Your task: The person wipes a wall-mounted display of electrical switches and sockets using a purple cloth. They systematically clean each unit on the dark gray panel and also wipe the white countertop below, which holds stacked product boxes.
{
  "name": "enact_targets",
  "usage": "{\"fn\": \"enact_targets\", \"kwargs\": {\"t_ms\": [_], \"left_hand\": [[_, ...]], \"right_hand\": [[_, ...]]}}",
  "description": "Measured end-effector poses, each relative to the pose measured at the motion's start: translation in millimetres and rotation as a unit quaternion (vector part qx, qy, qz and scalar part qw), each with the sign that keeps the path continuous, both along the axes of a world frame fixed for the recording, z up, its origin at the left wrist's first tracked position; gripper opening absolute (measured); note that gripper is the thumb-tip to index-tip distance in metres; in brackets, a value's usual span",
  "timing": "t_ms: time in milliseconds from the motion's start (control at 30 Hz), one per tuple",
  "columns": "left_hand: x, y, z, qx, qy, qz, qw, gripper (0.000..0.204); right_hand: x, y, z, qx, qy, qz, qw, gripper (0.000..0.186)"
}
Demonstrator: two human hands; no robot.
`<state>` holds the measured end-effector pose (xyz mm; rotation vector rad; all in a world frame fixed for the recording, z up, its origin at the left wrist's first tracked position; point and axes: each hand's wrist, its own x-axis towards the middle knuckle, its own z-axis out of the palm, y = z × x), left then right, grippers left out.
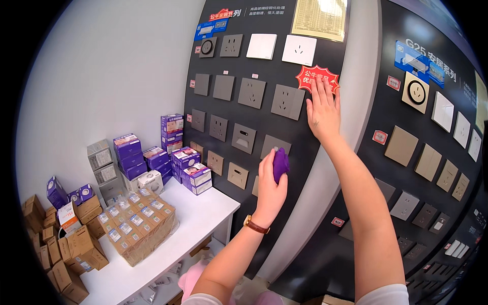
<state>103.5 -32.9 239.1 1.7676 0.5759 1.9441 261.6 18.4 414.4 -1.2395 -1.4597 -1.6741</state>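
My left hand, with a brown-strapped watch on its wrist, is closed round a bunched purple cloth. The cloth is in front of the lower part of a grey switch plate on the black display panel; whether it touches cannot be told. Higher and to the right, my right hand lies with its fingers stretched out over a red starburst sign at the panel's edge. Its fingers cover part of the sign. A grey socket plate is just left of that hand.
A white table at the left bears a plastic-wrapped block of cartons, purple boxes and brown cartons. Rows of sockets and switches cover the panel. Beyond a pale pillar, a second dark panel holds more plates.
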Motion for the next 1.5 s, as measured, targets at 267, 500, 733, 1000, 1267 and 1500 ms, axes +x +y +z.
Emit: {"fn": "enact_targets", "kwargs": {"t_ms": [267,500,733,1000,1267,1500], "left_hand": [[-3,34,-7,-0.023,0.011,-0.084,0.996,0.054],[-29,59,83,0.214,0.178,0.096,0.956,0.058],[0,110,159,0.233,0.124,0.179,0.948,0.045],[24,114,82,0.222,0.201,0.171,0.939,0.054],[34,120,154,0.198,0.123,0.176,0.956,0.045],[29,109,110,0.266,0.201,0.163,0.928,0.048]], "right_hand": [[0,8,-9,0.033,0.028,0.011,0.999,0.06],[6,11,-13,0.044,0.026,0.004,0.999,0.056],[2,11,-13,0.046,0.026,-0.009,0.999,0.057],[6,8,-13,0.033,0.026,-0.018,0.999,0.058],[4,12,-13,0.047,0.024,0.006,0.999,0.057],[6,10,-13,0.049,0.022,-0.008,0.999,0.054]]}}
